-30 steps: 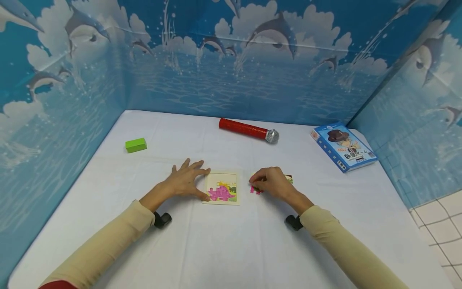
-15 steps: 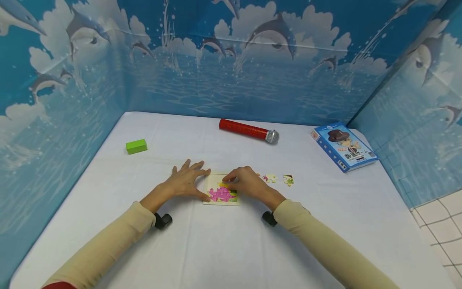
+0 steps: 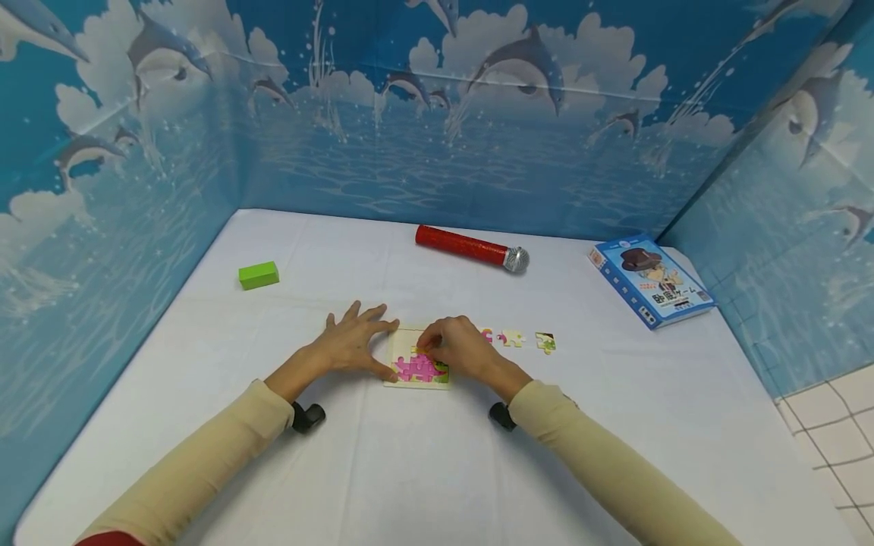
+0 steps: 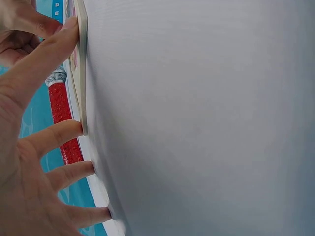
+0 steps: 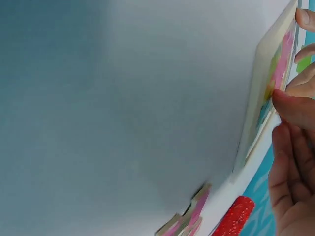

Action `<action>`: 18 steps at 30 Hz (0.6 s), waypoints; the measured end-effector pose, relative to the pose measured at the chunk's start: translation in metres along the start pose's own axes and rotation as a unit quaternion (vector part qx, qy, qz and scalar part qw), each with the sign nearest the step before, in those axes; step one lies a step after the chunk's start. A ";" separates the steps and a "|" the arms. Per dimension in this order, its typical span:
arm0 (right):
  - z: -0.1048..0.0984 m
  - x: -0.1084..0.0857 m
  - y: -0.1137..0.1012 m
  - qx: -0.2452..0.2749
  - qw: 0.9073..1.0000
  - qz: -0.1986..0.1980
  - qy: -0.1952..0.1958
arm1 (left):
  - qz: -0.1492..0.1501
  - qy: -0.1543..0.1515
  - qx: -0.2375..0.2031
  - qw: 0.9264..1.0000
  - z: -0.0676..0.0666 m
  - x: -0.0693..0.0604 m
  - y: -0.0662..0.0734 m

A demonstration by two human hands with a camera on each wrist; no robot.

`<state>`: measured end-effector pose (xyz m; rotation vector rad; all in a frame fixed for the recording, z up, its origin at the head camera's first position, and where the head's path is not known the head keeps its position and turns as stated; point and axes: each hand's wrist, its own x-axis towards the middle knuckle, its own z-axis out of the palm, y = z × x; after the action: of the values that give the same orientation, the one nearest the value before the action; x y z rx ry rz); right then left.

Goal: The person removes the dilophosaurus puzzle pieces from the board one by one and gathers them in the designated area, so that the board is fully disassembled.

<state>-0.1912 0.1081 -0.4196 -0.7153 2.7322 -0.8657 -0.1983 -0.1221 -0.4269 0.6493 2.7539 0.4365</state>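
The square, pale-rimmed puzzle board (image 3: 403, 345) lies flat on the white tabletop (image 3: 416, 470), a pink dinosaur (image 3: 418, 368) partly pieced together inside. The left hand (image 3: 351, 341) spreads wide, thumb and forefinger touching its left side; the right hand (image 3: 457, 349) bends over it, fingertips bunched, though I can't tell whether they're gripping anything.

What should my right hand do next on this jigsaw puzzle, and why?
Probably press down gently with the right hand: it is at the upper right of the jigsaw puzzle, the left hand touches the frame's left side, and I can't see whether a piece sits flush there.
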 end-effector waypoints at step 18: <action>0.000 0.003 0.005 0.073 0.996 0.057 -0.017 | 0.002 -0.002 0.000 1.000 -0.001 -0.002 0.002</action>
<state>-0.1961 0.1104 -0.4229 -0.5351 2.6174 -1.0049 -0.1961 -0.1218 -0.4254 0.6539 2.7504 0.4354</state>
